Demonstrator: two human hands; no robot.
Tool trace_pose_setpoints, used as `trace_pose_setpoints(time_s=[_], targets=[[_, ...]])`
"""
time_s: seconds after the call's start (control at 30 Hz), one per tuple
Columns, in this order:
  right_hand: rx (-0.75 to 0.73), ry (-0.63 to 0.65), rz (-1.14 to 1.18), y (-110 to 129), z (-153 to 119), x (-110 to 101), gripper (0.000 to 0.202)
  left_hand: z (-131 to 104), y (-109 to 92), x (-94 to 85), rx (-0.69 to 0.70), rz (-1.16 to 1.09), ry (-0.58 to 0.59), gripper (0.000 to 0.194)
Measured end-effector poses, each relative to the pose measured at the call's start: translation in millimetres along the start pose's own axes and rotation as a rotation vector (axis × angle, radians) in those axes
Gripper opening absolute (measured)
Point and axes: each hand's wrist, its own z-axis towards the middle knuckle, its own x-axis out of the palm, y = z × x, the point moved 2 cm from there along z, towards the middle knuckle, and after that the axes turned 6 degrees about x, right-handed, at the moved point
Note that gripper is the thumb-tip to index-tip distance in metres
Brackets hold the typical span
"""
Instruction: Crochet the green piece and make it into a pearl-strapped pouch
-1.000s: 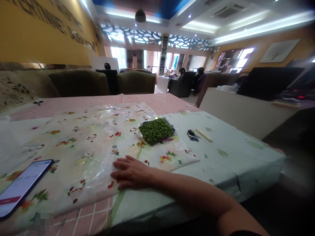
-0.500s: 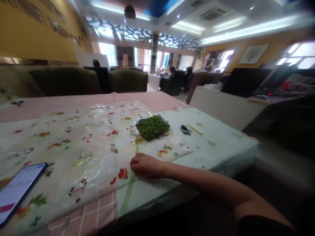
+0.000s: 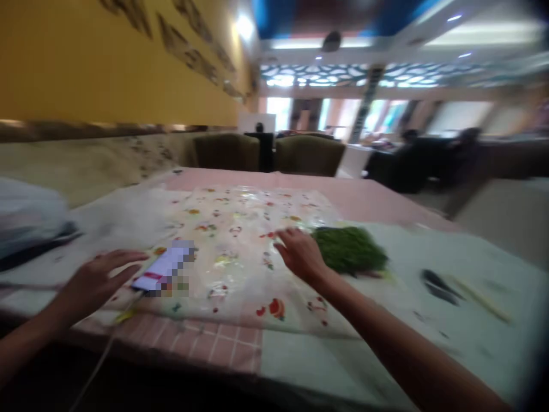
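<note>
At the lower left of the head view, the person's left hand (image 3: 92,283) has come into sight, absent from the frame half a second ago. Its fingers stretch to the right, thumb parted from them, the tips just beside the phone (image 3: 163,268); nothing shows in its grasp, and contact cannot be told. The phone, earlier cut by the left edge of the frame, now lies wholly in view left of centre, with a pale cable (image 3: 105,355) running from its near end toward the bottom edge. Near the centre, the right hand (image 3: 302,254) is over the floral sheet (image 3: 240,246), no longer at the sheet's near edge. Its fingers are loosely extended to the left, slightly apart and holding nothing visible; blur hides whether they touch the sheet. Just beyond its wrist, right of centre, the green bundle (image 3: 351,249) lies on the table. Farther right are a dark object (image 3: 440,286) and a pale stick (image 3: 482,300). A white plastic bag (image 3: 32,212) now shows at the left edge.
</note>
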Motion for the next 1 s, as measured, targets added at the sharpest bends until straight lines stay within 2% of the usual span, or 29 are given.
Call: trace_pose_setpoints(time_s=[0.1, 0.17, 0.23, 0.33, 0.4, 0.47, 0.53, 0.63, 0.7, 0.8, 0.9, 1.0], targets=[[-0.132, 0.111, 0.103, 29, -42, 54, 0.014, -4, 23, -4.8, -0.136, 0.002, 0.049, 0.042], [-0.188, 0.069, 0.158, 32, -58, 75, 0.016, -2, 44, -7.3, -0.240, 0.071, 0.044, 0.042], [-0.241, 0.012, 0.199, 29, -64, 86, 0.019, 0, 69, -10.5, -0.338, 0.149, 0.029, 0.042], [-0.275, -0.027, 0.238, 22, -63, 88, 0.021, 11, 104, -15.7, -0.426, 0.280, -0.008, 0.044], [-0.290, -0.026, 0.237, 21, -61, 87, 0.021, 29, 122, -16.5, -0.410, 0.359, -0.023, 0.050], [-0.301, -0.023, 0.230, 21, -60, 87, 0.021, 54, 134, -12.2, -0.330, 0.418, 0.000, 0.055], [-0.313, -0.031, 0.225, 21, -61, 88, 0.021, 80, 141, -1.4, -0.212, 0.444, 0.089, 0.059], [-0.331, -0.049, 0.222, 20, -62, 89, 0.022, 104, 149, 18.5, -0.119, 0.497, 0.203, 0.053], [-0.336, -0.054, 0.221, 19, -62, 90, 0.023, 108, 155, 27.0, -0.152, 0.559, 0.202, 0.042], [-0.324, -0.049, 0.224, 18, -62, 91, 0.023, 105, 166, 29.1, -0.255, 0.646, 0.168, 0.028], [-0.321, -0.055, 0.236, 17, -61, 91, 0.023, 98, 173, 26.3, -0.290, 0.661, 0.258, 0.024], [-0.335, -0.080, 0.243, 15, -62, 92, 0.024, 86, 175, 22.6, -0.295, 0.652, 0.360, 0.030]])
